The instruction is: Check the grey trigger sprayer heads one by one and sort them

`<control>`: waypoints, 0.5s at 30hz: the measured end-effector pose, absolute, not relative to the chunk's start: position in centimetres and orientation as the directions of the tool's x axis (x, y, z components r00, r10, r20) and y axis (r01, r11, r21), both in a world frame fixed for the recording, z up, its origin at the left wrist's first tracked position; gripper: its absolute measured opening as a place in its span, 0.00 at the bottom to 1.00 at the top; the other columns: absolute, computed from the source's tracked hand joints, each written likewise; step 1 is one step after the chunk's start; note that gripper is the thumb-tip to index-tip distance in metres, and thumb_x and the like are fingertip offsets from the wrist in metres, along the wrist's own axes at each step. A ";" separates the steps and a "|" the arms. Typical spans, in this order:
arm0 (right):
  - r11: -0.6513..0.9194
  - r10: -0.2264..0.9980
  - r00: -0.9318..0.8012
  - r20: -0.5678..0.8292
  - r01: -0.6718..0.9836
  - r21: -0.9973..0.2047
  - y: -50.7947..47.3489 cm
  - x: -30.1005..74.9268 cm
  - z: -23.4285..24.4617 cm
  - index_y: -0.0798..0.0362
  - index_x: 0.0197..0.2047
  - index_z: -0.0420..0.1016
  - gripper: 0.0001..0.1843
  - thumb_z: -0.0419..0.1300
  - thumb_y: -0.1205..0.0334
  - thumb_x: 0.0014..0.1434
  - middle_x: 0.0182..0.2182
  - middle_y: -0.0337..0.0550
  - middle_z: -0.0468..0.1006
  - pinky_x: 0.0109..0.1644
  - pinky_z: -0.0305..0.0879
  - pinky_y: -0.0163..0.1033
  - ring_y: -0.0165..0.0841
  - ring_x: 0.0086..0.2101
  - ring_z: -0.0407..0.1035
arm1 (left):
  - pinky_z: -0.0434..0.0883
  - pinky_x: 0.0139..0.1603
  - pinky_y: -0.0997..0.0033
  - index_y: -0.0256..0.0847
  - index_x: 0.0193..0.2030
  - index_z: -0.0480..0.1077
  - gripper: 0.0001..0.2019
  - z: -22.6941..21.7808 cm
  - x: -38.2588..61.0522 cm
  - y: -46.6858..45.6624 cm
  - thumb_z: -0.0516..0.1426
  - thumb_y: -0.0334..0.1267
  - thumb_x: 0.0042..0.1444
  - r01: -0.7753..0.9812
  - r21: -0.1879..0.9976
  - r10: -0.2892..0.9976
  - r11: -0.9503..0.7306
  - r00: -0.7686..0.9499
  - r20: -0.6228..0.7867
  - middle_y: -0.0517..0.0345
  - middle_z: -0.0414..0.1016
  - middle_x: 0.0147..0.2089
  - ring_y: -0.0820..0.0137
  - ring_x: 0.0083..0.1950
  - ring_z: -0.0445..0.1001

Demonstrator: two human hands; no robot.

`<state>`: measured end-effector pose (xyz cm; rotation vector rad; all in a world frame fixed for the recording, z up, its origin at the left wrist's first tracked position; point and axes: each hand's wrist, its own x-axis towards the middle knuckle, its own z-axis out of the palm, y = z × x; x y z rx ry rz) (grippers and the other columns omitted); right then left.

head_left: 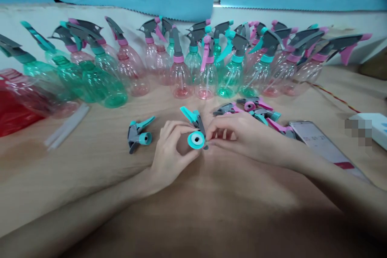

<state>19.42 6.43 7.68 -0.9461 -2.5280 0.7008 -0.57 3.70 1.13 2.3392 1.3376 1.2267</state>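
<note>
My left hand [173, 151] is closed around a teal-and-grey trigger spray head [196, 140], thumb and fingers on its teal collar. The collar's round opening faces me, and the teal trigger points up and away. At the spray head's right side, my right hand [238, 135] has its fingers pinched together on the grey part; the fingertips partly hide the contact. To the left of my left hand lies another teal-and-grey spray head [139, 135]. Several pink and teal spray heads [255, 111] lie in a loose pile just beyond my right hand.
Clear pink and green bottles, many with spray heads on, stand across the back; one pink bottle [181, 80] is near the middle. Open green bottles [105, 84] stand at left beside translucent tubes [68, 127] and a red bag [18, 109]. A phone [323, 145] lies at right.
</note>
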 end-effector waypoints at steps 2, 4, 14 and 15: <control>0.628 0.703 -0.695 0.148 0.510 -0.587 6.1 19.1 7.4 0.51 0.35 0.72 0.03 0.57 0.63 0.59 0.29 0.35 0.75 0.32 0.62 0.32 0.26 0.29 0.69 | 0.66 0.46 0.60 0.42 0.44 0.68 0.12 1.2 -0.7 3.8 0.61 0.35 0.53 0.622 0.515 0.781 -0.590 0.278 0.559 0.55 0.71 0.43 0.63 0.46 0.68; 0.566 0.728 -0.674 0.125 0.489 -0.664 5.8 18.9 7.0 0.52 0.35 0.71 0.05 0.59 0.60 0.58 0.32 0.37 0.75 0.34 0.64 0.33 0.27 0.31 0.70 | 0.66 0.47 0.59 0.44 0.47 0.68 0.13 1.2 -0.8 3.9 0.60 0.36 0.55 0.605 0.528 0.785 -0.596 0.299 0.543 0.54 0.72 0.46 0.63 0.48 0.68; 0.326 0.827 -0.551 0.108 0.314 -0.892 6.3 18.3 4.4 0.51 0.34 0.64 0.09 0.61 0.58 0.55 0.34 0.38 0.74 0.40 0.70 0.38 0.30 0.35 0.73 | 0.67 0.44 0.64 0.47 0.50 0.70 0.16 0.7 -1.1 3.9 0.60 0.31 0.55 0.592 0.528 0.774 -0.609 0.295 0.560 0.58 0.73 0.42 0.67 0.43 0.69; 0.340 0.837 -0.534 0.122 0.332 -0.880 6.2 18.4 4.4 0.51 0.35 0.65 0.09 0.61 0.59 0.55 0.34 0.37 0.75 0.39 0.70 0.37 0.30 0.34 0.73 | 0.67 0.43 0.64 0.47 0.49 0.70 0.15 0.7 -1.1 3.9 0.60 0.33 0.54 0.597 0.544 0.790 -0.589 0.283 0.545 0.57 0.72 0.41 0.66 0.42 0.69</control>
